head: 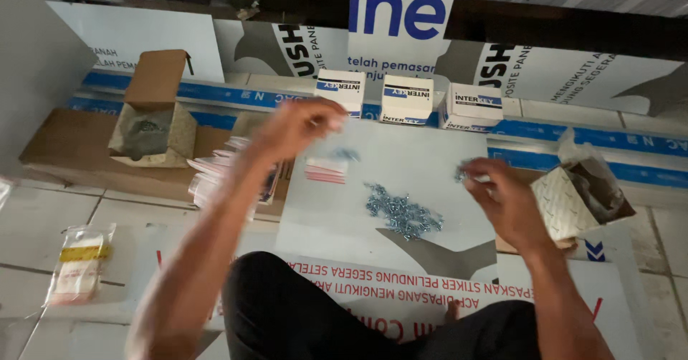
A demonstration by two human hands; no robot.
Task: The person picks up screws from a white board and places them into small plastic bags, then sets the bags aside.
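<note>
Hands (pixel 297 127) (pixel 502 195) either side above screw pile (pixel 403 213).

The person is sitting on the floor over a white panel (pixel 430 152) with a pile of small screws (pixel 403 214) lying at its middle. Left of the pile, the left hand (pixel 297 127) is hovering, blurred, above a small packet (pixel 326 169). Right of the pile, the right hand (pixel 505 199) is pinching a few screws (pixel 464 173). Beyond the pile, three small white boxes (pixel 406 100) are standing in a row.
</note>
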